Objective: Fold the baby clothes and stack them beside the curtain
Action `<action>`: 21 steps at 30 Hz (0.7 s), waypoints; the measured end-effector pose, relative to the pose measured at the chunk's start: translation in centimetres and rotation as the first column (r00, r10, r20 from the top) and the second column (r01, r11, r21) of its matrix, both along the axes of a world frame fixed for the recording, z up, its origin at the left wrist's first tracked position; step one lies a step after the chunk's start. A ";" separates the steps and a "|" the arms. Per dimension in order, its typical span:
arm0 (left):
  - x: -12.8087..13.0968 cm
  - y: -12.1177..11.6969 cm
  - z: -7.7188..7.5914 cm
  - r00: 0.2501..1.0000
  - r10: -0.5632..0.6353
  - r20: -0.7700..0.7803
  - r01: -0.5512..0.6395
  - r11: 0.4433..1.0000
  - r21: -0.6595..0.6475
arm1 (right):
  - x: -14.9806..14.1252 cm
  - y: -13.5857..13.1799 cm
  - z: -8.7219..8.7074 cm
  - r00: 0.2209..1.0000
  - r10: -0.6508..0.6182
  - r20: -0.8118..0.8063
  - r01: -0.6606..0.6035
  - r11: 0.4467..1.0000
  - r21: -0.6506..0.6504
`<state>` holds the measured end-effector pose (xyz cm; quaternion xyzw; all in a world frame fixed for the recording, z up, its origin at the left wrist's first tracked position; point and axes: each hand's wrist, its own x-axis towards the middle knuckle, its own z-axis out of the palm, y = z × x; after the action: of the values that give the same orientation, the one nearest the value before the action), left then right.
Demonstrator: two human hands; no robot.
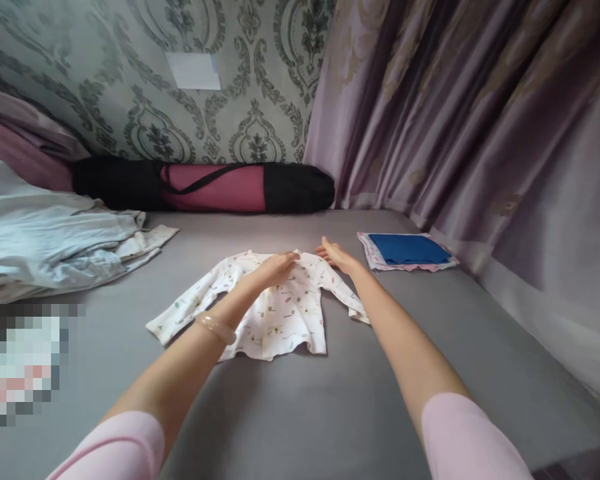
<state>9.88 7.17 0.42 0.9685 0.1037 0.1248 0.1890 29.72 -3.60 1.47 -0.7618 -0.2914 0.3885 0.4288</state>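
A small white long-sleeved shirt (280,313) with a scattered print lies spread flat on the grey sheet, sleeves out to both sides and neckline away from me. My left hand (279,268) rests at its collar, palm down, with the fingers close together; whether they pinch the cloth is hidden. Beside the shirt's right shoulder is my right hand (335,255), fingers stretched out and holding nothing. The right forearm passes over the end of the right sleeve. On my left wrist sits a pale bangle (216,327).
A pile of light clothes (45,233) lies at the left. Folded blue cloth (410,249) rests on patterned folded cloth at the right. Along the wall stretches a long black and dark-pink bag (215,188). Purple curtains (405,100) hang at the right. A blurred patch covers the lower left.
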 end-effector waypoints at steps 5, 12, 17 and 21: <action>3.1 -3.3 -2.7 0.992 0.122 -0.031 -0.119 0.989 0.082 | -0.5 -1.5 0.1 0.994 -0.041 -0.106 0.041 0.999 0.003; 3.0 -3.5 -3.9 0.972 0.193 -0.131 -0.172 0.972 0.158 | 1.8 -4.9 0.3 0.967 0.091 -0.237 -0.141 0.969 -0.204; 3.0 -3.9 -3.3 0.963 0.215 -0.160 -0.190 0.969 0.157 | 3.5 -8.6 0.9 0.978 0.129 -0.167 -0.163 0.964 -0.211; 2.9 -4.2 -3.0 0.957 0.224 -0.185 -0.197 0.968 0.154 | 4.7 -11.6 1.4 0.968 0.140 -0.209 -0.181 0.964 -0.193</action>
<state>12.83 2.98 -2.58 0.9700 0.2163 0.0523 0.0977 34.43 -15.21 2.84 -0.7350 -0.2667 0.5230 0.3392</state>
